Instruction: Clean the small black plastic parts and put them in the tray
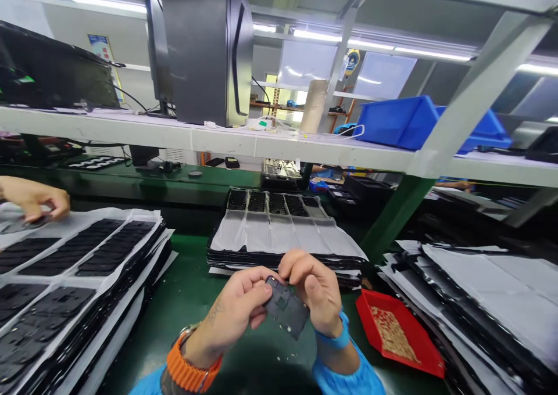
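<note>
My left hand (242, 302), with an orange watch strap at the wrist, pinches a thin black plastic phone-housing panel (285, 308) by its upper left corner, thumb on top. The panel is tilted over the table and has cutouts and small bright spots near its lower edge. My right hand (316, 287), in a blue wristband, is curled round the panel's upper right side, with fingertips at the top edge. Whether those fingertips also hold something tiny cannot be seen. A few small pale specks lie on the green table (279, 377) below.
A red bin (429, 357) of small brass-coloured pieces (392, 331) is at the right, beside stacked trays (501, 302). Another tray stack (288, 232) stands ahead. At left, a co-worker's hand (39, 200) is over trays of black panels (56, 308). A shelf (270, 145) crosses above.
</note>
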`<action>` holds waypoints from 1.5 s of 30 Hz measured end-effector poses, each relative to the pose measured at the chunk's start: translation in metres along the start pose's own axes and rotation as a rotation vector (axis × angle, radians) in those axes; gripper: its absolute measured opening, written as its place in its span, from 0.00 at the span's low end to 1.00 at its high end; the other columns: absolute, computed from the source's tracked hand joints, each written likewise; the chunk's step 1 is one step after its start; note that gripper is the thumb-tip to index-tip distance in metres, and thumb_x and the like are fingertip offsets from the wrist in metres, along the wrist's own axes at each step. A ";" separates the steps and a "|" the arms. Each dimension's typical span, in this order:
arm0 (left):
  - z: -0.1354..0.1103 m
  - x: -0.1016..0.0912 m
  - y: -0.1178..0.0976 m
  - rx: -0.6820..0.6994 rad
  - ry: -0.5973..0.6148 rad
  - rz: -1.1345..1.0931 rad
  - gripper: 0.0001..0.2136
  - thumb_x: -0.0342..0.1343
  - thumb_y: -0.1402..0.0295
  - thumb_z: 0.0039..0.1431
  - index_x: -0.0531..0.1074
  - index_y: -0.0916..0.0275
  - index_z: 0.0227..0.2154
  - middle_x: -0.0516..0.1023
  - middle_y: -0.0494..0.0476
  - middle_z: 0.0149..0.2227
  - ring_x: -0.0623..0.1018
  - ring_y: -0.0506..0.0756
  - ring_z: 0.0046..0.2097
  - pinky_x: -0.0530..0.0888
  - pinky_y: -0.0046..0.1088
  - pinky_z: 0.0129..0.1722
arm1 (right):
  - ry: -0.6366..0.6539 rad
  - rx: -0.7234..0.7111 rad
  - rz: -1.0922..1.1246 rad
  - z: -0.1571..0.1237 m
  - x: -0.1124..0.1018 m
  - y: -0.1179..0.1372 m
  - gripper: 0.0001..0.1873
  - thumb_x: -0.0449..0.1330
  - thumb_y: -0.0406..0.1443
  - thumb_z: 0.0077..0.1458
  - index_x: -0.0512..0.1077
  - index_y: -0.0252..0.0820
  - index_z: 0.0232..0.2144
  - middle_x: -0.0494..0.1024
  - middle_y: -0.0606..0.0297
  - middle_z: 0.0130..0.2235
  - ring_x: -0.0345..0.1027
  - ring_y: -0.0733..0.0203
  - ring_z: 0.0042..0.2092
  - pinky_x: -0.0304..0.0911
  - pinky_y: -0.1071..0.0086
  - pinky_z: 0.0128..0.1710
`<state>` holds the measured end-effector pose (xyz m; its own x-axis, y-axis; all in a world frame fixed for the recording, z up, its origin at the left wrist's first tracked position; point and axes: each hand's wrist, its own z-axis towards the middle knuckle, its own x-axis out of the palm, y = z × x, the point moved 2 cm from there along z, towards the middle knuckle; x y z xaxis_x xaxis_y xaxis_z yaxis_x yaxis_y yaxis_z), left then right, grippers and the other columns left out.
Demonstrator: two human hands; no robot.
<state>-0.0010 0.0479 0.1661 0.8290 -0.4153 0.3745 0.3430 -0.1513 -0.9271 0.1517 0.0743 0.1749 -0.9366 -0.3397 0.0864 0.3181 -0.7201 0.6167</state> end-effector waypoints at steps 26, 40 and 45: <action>-0.006 0.038 0.031 -0.189 0.252 -0.371 0.19 0.65 0.55 0.58 0.66 0.67 0.30 0.53 0.40 0.15 0.48 0.40 0.14 0.47 0.17 0.15 | -0.080 -0.222 0.074 -0.012 0.027 0.004 0.24 0.49 0.40 0.70 0.56 0.41 0.21 0.54 0.69 0.18 0.45 0.67 0.22 0.46 0.66 0.25; -0.003 0.028 0.030 -0.159 0.248 -0.225 0.19 0.63 0.55 0.60 0.65 0.66 0.29 0.53 0.42 0.17 0.50 0.40 0.16 0.49 0.18 0.16 | 0.127 -0.119 -0.011 -0.006 0.014 0.009 0.24 0.52 0.44 0.68 0.57 0.41 0.21 0.54 0.70 0.19 0.47 0.66 0.23 0.46 0.67 0.26; 0.006 -0.001 0.020 0.064 -0.056 0.358 0.22 0.53 0.47 0.66 0.70 0.65 0.40 0.62 0.47 0.24 0.59 0.44 0.21 0.57 0.19 0.19 | 0.378 0.240 -0.249 0.008 -0.021 0.016 0.21 0.65 0.43 0.58 0.72 0.40 0.50 0.75 0.60 0.41 0.68 0.61 0.38 0.65 0.68 0.37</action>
<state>0.0078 0.0508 0.1470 0.9239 -0.3815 0.0285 0.0522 0.0517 -0.9973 0.1750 0.0746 0.1894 -0.8465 -0.4028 -0.3480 0.0075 -0.6627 0.7488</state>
